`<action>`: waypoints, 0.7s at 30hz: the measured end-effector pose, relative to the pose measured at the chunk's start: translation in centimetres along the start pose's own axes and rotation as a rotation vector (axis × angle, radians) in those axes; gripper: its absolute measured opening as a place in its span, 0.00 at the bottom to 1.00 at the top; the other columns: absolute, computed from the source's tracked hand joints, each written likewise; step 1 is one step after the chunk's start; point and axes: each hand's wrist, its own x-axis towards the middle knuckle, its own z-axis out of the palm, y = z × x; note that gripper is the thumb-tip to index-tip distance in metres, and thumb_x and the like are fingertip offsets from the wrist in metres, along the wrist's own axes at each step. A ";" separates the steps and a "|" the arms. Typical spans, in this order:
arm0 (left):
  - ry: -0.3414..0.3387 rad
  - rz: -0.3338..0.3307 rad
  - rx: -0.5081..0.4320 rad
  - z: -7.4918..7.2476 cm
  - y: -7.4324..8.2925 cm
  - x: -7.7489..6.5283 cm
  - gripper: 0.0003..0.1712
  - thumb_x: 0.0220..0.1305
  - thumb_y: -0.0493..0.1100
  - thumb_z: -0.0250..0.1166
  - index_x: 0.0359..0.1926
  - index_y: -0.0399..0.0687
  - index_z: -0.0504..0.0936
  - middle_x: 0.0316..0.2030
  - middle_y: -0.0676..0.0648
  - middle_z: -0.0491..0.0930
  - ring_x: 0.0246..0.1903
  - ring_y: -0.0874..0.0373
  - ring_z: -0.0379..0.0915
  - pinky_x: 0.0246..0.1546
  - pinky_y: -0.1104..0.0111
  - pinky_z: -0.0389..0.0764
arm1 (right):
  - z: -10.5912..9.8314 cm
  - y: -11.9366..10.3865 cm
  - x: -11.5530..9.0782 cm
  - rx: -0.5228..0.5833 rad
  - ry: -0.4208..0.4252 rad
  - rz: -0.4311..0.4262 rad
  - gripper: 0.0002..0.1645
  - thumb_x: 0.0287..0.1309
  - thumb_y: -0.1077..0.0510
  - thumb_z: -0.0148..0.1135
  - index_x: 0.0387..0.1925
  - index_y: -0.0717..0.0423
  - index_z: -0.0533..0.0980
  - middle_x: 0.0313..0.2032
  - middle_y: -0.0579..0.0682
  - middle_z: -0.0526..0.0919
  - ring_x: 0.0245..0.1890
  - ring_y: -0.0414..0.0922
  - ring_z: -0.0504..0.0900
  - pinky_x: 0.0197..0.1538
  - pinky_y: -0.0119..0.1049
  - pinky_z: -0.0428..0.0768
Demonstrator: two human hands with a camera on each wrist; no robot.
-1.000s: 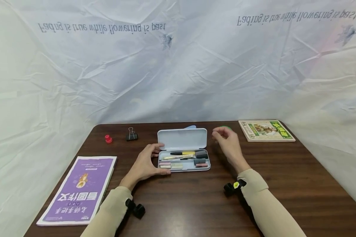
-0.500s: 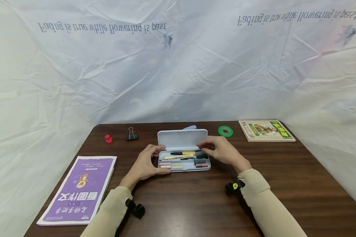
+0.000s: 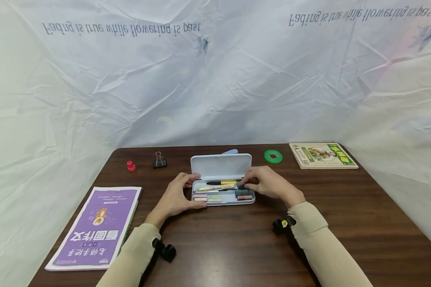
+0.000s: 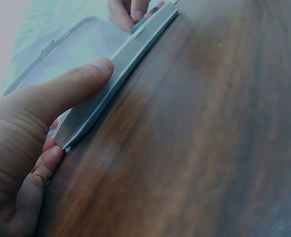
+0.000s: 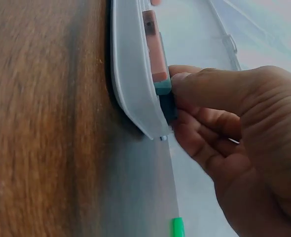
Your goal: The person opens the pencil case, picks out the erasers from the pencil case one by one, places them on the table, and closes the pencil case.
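A pale blue pencil case lies with its lid up in the middle of the table. My left hand grips its left end, thumb along the front wall and fingers behind. Inside lie a black-and-yellow pen, a paler pen below it, and several small erasers in the front row. My right hand reaches into the right end, thumb and fingers pinching a dark block. Beside that block sit a teal piece and a pink eraser.
A purple book lies at left. Toward the back are a red stamp-like piece, a black binder clip, a green ring-shaped roll and a stacked booklet. A light blue object shows behind the lid.
My right hand has moved left and down from near the green roll into the case's right end, uncovering the roll. The left hand has kept its grip on the case.
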 end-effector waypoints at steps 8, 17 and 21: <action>0.007 0.010 0.012 0.0 0.2 -0.1 0.55 0.50 0.62 0.91 0.77 0.56 0.79 0.64 0.49 0.78 0.61 0.49 0.81 0.67 0.50 0.84 | -0.2 -0.1 0.0 0.008 -0.061 0.016 0.15 0.76 0.65 0.70 0.56 0.48 0.92 0.53 0.44 0.89 0.51 0.42 0.86 0.53 0.42 0.87; -0.001 0.005 0.013 0.0 0.1 -0.1 0.54 0.50 0.63 0.91 0.76 0.58 0.80 0.64 0.50 0.78 0.61 0.50 0.80 0.67 0.50 0.83 | -1.3 -0.2 -0.5 0.027 0.054 0.011 0.14 0.75 0.66 0.70 0.53 0.48 0.92 0.51 0.43 0.89 0.45 0.40 0.84 0.48 0.40 0.86; -0.002 0.001 0.006 0.1 0.0 -0.1 0.53 0.49 0.63 0.91 0.75 0.58 0.80 0.64 0.50 0.78 0.61 0.50 0.80 0.67 0.49 0.83 | -3.3 0.3 -1.5 0.045 0.192 0.013 0.15 0.72 0.68 0.71 0.53 0.50 0.92 0.49 0.45 0.89 0.45 0.42 0.85 0.48 0.36 0.87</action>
